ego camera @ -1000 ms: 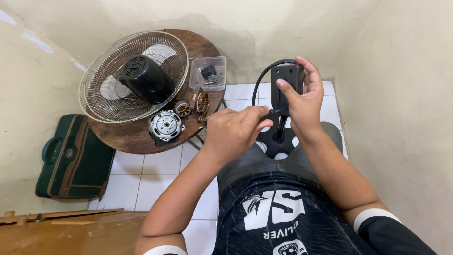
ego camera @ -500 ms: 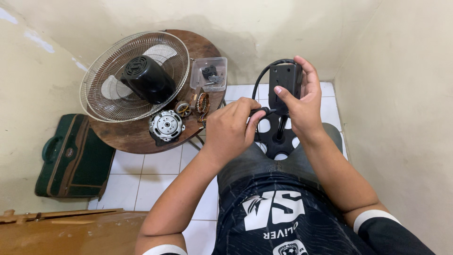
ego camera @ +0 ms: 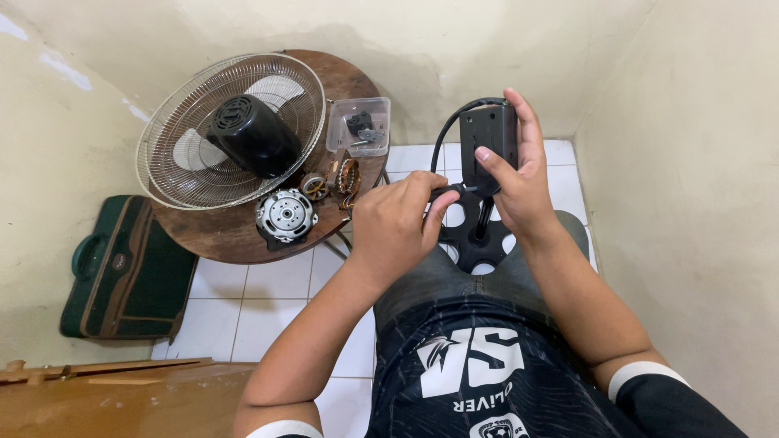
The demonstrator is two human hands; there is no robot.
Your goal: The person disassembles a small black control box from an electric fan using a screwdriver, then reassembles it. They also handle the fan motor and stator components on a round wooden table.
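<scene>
1. The right hand (ego camera: 519, 182) grips a black control box (ego camera: 487, 134), held upright above the lap.
2. The left hand (ego camera: 398, 223) is closed around a screwdriver handle (ego camera: 445, 193) touching the box's lower edge.
3. A black round base (ego camera: 479, 239) sits just below.
4. Far left, a round wooden table (ego camera: 227, 231) carries a fan grille (ego camera: 231, 130), a motor part (ego camera: 286, 215) and a clear plastic tub (ego camera: 359, 126).

clear plastic box (ego camera: 358, 126) on round table (ego camera: 219, 231).
</scene>
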